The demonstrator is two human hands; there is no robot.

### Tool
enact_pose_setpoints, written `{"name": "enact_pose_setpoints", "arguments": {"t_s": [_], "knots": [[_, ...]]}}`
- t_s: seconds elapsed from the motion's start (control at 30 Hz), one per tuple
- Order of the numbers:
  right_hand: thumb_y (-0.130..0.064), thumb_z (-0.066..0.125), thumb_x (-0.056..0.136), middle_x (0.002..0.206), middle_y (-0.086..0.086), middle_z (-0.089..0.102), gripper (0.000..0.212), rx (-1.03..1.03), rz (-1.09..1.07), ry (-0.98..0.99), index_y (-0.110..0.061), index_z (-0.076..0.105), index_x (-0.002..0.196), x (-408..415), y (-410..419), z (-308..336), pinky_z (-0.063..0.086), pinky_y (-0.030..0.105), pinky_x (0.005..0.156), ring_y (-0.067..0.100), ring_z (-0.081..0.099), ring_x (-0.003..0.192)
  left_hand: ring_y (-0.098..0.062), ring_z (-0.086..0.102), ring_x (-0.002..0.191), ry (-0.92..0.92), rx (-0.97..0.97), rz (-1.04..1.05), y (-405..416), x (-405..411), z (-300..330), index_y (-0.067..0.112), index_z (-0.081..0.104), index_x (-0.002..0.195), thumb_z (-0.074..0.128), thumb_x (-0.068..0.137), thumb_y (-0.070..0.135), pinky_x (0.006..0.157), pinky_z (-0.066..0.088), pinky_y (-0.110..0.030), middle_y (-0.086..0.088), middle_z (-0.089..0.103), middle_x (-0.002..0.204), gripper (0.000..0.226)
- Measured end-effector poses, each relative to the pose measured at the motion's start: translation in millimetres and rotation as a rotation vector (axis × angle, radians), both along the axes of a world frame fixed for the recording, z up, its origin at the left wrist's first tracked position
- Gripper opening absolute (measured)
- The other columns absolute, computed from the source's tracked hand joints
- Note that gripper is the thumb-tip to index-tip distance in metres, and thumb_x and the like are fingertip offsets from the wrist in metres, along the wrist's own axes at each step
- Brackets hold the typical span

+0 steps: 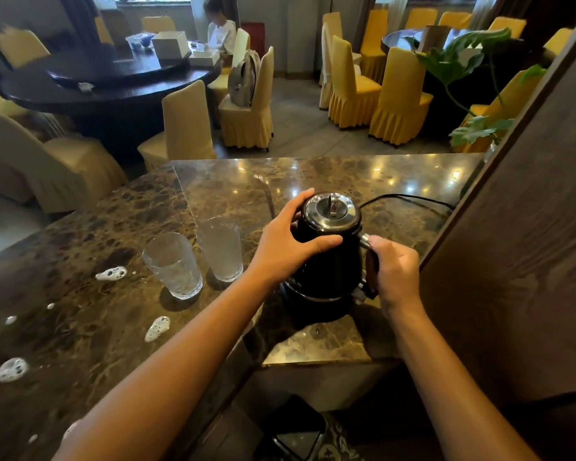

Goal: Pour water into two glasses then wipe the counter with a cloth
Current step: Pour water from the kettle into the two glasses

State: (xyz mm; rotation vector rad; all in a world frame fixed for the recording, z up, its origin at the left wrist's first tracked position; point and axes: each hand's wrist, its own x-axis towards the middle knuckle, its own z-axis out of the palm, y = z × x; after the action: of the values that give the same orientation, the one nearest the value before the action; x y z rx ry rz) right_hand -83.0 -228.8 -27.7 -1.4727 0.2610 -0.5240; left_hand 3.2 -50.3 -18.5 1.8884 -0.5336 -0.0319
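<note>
Two glasses [193,261] stand left of the kettle [330,257] we clamp: left hand [286,247] on body, right hand [396,271] round handle.

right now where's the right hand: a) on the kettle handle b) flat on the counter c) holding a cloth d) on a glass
a: the right hand is wrapped around the handle at the side of the black kettle, while the left hand grips the kettle's body.
</note>
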Motion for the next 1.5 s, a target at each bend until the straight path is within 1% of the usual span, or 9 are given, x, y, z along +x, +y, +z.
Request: {"name": "enact_pose_setpoints", "arguments": {"t_s": [0.1,0.27,0.53,0.63,0.77,1.0,1.13,1.3,1.5], "knots": [[-0.047,0.066,0.083,0.048,-0.007,0.045,0.04,-0.012,-0.009,-0.033,-0.025,0.055,0.051,-1.8,-0.2,20.5,0.029,0.024,0.043,0.015,0.039,0.046,0.014,0.049,0.128,-0.054,-0.045,-0.003,-2.6,1.6,19.8,0.046,0.038,0.152,0.084,0.074,0.059,0.109,0.042,-0.019,0.037,0.053,0.134,0.091],[-0.05,0.066,0.083,0.048,-0.006,0.044,0.044,-0.007,0.008,-0.095,-0.016,0.055,0.056,-6.4,9.9,53.2,0.03,0.022,0.042,0.014,0.038,0.044,0.024,0.045,0.124,-0.119,-0.098,-0.031,0.6,2.2,44.1,0.043,0.032,0.156,0.081,0.082,0.051,0.096,0.035,0.003,0.036,0.051,0.133,0.089],[-0.051,0.068,0.08,0.049,-0.006,0.046,0.042,0.003,-0.007,-0.081,-0.017,0.057,0.057,-20.6,30.0,62.8,0.033,0.022,0.042,0.012,0.041,0.045,0.019,0.046,0.124,-0.106,-0.094,-0.054,16.5,-9.9,48.6,0.042,0.028,0.157,0.078,0.081,0.058,0.102,0.036,-0.005,0.035,0.047,0.135,0.091],[-0.047,0.068,0.082,0.05,-0.01,0.05,0.039,-0.009,0.002,-0.104,-0.023,0.06,0.053,-27.2,37.5,62.9,0.036,0.02,0.044,0.008,0.045,0.046,0.002,0.044,0.135,-0.13,-0.075,-0.066,28.0,-16.1,45.9,0.042,0.026,0.158,0.075,0.083,0.062,0.104,0.035,-0.012,0.018,0.047,0.151,0.092],[-0.042,0.067,0.085,0.046,-0.012,0.051,0.041,0.052,-0.024,-0.059,-0.026,0.063,0.048,-33.9,51.8,61.0,0.036,0.016,0.04,0.005,0.047,0.04,-0.001,0.044,0.14,-0.172,-0.015,-0.104,55.1,-23.8,40.9,0.042,0.025,0.159,0.073,0.087,0.059,0.107,0.038,-0.018,0.012,0.044,0.158,0.088],[-0.051,0.067,0.077,0.041,-0.007,0.037,0.044,0.117,-0.079,-0.019,-0.021,0.05,0.048,-45.5,61.6,61.3,0.028,0.017,0.037,0.012,0.032,0.032,-0.004,0.057,0.129,-0.36,-0.053,0.098,124.9,-36.0,18.6,0.026,0.049,0.148,0.076,0.088,0.053,0.107,0.048,-0.025,0.01,0.059,0.141,0.071],[-0.054,0.065,0.079,0.039,-0.007,0.037,0.047,0.072,-0.062,0.012,-0.021,0.055,0.047,-54.4,68.7,60.1,0.028,0.018,0.037,0.012,0.03,0.032,-0.001,0.051,0.127,-0.419,0.15,0.262,167.0,-11.8,4.0,0.025,0.047,0.148,0.07,0.083,0.068,0.106,0.036,-0.012,0.005,0.06,0.137,0.081],[-0.055,0.066,0.079,0.04,-0.006,0.037,0.047,0.086,-0.069,0.043,-0.021,0.056,0.047,-65.2,70.5,52.9,0.028,0.019,0.037,0.012,0.03,0.034,-0.025,0.037,0.149,-0.379,0.538,0.304,191.9,31.4,-10.8,0.018,0.035,0.157,0.067,0.072,0.085,0.121,0.033,-0.047,-0.007,0.049,0.155,0.113],[-0.053,0.066,0.079,0.039,-0.007,0.036,0.048,0.068,-0.077,0.075,-0.021,0.055,0.047,-71.2,74.4,46.3,0.024,0.02,0.038,0.012,0.028,0.034,-0.03,0.043,0.143,-0.334,0.85,0.208,185.4,51.6,-6.2,0.014,0.045,0.152,0.045,0.059,0.103,0.118,0.034,-0.047,-0.01,0.053,0.151,0.129]]}}
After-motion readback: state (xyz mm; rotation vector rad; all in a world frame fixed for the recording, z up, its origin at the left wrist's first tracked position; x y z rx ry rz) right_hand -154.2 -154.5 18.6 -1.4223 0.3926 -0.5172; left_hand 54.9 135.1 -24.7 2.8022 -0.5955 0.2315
